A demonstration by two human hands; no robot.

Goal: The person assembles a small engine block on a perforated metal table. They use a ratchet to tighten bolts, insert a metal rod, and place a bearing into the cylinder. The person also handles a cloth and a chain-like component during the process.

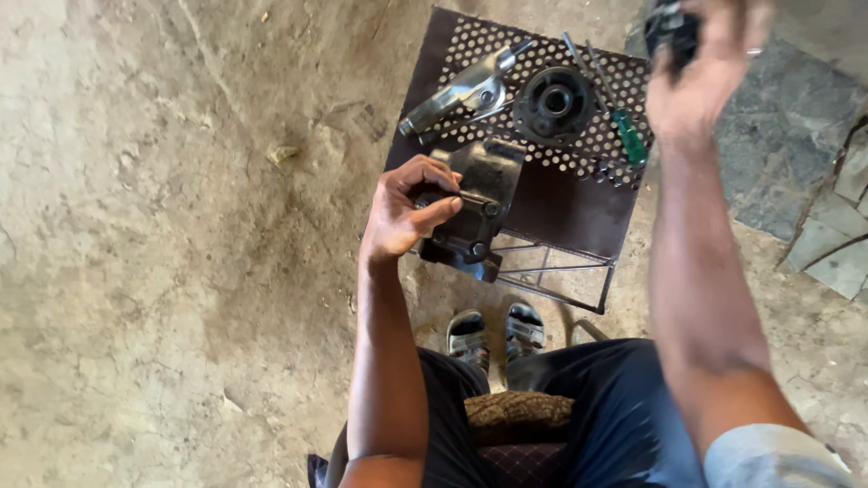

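My left hand (409, 210) grips a dark, greasy metal bracket (475, 203) and holds it above the near edge of a brown perforated metal stand (579, 194). A bolt sticks out of the bracket by my fingers. My right hand (701, 77) is raised at the top right, closed around a small black part (674, 32) that is mostly hidden by my fingers. A ring shows on one finger.
On the stand lie a silver metal lever (461, 90), a round black rubber mount (553, 104) and a green-handled screwdriver (627, 136). The ground is packed dirt; grey stone slabs (796, 117) lie at the right. My sandalled feet (495, 333) rest under the stand.
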